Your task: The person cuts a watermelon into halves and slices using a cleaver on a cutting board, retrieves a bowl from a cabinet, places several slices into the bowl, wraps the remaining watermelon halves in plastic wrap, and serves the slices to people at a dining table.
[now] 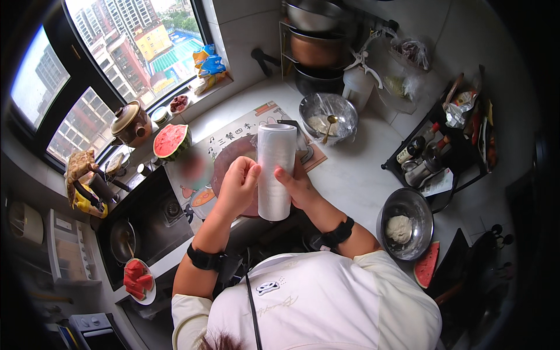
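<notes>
Upright in front of me is a roll of clear plastic film [275, 197], gripped from its right side by my right hand [302, 186], with the thumb across the front. My left hand [236, 186] is closed at the roll's left edge, thumb against curled fingers, and appears to pinch the film's loose edge. Behind the hands lies a round brown board [225, 164], partly hidden, on a printed counter mat [199, 151]. A steel bowl covered with plastic film [329, 118] stands beyond the roll, with a gold spoon [330, 124] on top.
At right, a steel bowl [426, 223] holds dough [399, 229] beside a watermelon slice [426, 264] and a black bottle rack [463, 183]. On the left are a cut watermelon [170, 142], a sink [153, 223], and a plate of watermelon pieces [151, 295]. Stacked pots [319, 50] stand behind.
</notes>
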{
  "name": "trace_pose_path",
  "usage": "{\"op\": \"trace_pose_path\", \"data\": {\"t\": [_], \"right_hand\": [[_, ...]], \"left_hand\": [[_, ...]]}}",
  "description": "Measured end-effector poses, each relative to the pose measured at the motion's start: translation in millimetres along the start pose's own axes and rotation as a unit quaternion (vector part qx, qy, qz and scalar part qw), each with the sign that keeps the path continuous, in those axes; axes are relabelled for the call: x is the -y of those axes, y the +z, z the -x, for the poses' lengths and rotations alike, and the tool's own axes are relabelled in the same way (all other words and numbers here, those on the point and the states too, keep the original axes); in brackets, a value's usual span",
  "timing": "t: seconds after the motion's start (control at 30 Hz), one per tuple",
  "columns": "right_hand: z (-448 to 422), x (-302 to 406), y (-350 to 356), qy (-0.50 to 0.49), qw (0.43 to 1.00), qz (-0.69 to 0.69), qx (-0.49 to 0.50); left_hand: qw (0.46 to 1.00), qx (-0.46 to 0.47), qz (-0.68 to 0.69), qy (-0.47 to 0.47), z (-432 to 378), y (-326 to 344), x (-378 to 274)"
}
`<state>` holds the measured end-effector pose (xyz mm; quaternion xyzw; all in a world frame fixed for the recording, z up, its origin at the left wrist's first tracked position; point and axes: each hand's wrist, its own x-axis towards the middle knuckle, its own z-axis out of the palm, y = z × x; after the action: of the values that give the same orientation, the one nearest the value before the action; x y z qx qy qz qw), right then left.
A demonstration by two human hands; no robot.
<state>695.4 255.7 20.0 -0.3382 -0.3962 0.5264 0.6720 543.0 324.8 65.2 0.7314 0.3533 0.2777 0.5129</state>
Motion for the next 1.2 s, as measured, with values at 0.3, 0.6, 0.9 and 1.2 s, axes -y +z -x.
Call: {"op": "trace_pose_path", "data": {"t": [0.3, 0.6, 0.9, 1.2], "right_hand": [[-9.4, -20.0, -14.1, 0.002, 0.991, -0.127, 0.034], [-16.1, -20.5, 18.2, 0.152, 0.87, -0.454, 0.119], [-1.9, -63.9, 26.2, 0.337, 0.59, -0.683, 0.27], [41.1, -64.5, 31.5, 0.544, 0.522, -0.602, 0.262]], "left_hand": [[0.982, 0.049, -0.142, 0.116, -9.8, 7.7, -77.1], [0.984, 0.154, -0.063, 0.066, -41.9, 21.1, -147.0], [0.965, 0.098, 0.212, 0.116, -33.2, -47.9, -198.0], [0.955, 0.033, 0.255, 0.145, -11.9, -141.2, -248.0]]}}
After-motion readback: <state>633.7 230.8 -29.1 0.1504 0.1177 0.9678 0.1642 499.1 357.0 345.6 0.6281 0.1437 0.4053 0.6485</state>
